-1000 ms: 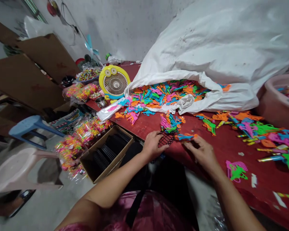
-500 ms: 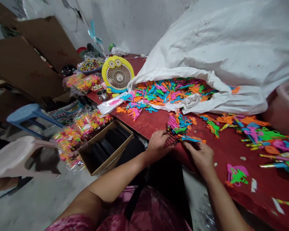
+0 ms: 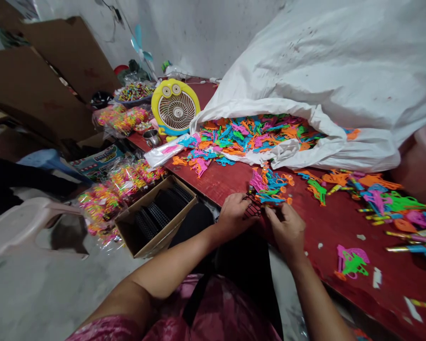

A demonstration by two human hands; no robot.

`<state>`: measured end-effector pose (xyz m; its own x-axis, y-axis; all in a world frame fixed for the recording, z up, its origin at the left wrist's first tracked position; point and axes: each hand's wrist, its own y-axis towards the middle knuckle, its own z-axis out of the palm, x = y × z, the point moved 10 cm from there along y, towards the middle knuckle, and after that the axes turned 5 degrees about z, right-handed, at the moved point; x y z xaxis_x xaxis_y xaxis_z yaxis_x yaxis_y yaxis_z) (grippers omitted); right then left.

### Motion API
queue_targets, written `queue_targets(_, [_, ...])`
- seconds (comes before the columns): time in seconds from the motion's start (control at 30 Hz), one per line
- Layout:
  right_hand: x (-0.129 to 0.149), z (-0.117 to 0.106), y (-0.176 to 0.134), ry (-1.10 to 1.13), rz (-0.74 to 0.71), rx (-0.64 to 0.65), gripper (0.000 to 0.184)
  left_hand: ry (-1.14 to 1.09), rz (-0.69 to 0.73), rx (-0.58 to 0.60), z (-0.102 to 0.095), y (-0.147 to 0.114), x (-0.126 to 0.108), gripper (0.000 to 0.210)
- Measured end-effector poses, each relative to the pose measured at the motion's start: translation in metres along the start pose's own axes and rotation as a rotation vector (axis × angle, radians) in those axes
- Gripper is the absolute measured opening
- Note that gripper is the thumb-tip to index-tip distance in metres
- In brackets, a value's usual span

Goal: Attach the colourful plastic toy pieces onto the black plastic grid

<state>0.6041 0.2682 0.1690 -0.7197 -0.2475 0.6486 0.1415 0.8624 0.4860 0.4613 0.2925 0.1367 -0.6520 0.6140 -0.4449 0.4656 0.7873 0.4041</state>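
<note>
Hands meet at the near edge of the red table [image 3: 341,222], just below the frame's centre. The left hand [image 3: 234,215] has its fingers closed around a small black plastic grid piece [image 3: 252,210]; the right hand [image 3: 287,229] pinches the same piece from the other side. Just above them lies a small heap of coloured plastic toy parts [image 3: 270,182]. Higher up, a white sack [image 3: 323,85] spills more parts. A yellow desk fan [image 3: 175,108] stands upper left.
</note>
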Motion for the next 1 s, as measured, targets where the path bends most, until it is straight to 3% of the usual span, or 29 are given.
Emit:
queue_targets(0.3, [-0.003, -0.005, -0.005, -0.075, -0.026, -0.069, 0.024, 0.009, -0.002, 0.014, 0.0, 0.001, -0.001, 0.049])
queue_targets(0.47, [-0.001, -0.005, -0.003, -0.091, -0.034, -0.027, 0.027, 0.009, 0.001, 0.022, -0.002, 0.001, -0.003, 0.047])
queue_targets(0.77, [-0.022, -0.006, -0.006, -0.045, 0.113, -0.05, 0.032, -0.021, -0.023, 0.041, -0.003, 0.001, -0.005, 0.044])
queue_targets(1.0, [0.003, 0.004, -0.004, -0.177, -0.007, -0.011, 0.025, -0.032, -0.054, 0.066, -0.003, 0.001, -0.002, 0.043])
